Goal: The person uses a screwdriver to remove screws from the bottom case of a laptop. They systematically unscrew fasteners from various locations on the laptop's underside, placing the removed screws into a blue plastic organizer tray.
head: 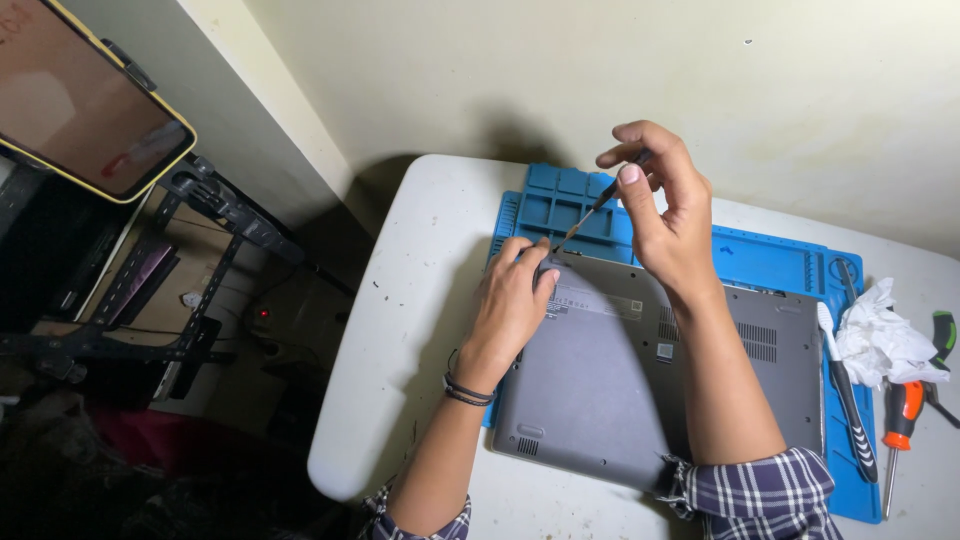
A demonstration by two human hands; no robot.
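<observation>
A grey laptop [610, 390] lies bottom-up on a blue work mat [760, 262]. My left hand [510, 300] rests on the laptop's far left corner, fingers pressed near a screw spot. My right hand [660, 205] is raised above it and pinches the top of a thin dark screwdriver [590, 210]. The screwdriver slants down, and its tip meets the laptop's corner right by my left fingertips. A dark band circles my left wrist.
The mat lies on a white table [400, 330]. At the right lie a black-and-white brush-like tool [848, 395], an orange-handled screwdriver [900, 420], crumpled white tissue [885, 340] and a green-handled tool [942, 335]. A yellow-edged tablet [80, 95] on a dark stand sits left.
</observation>
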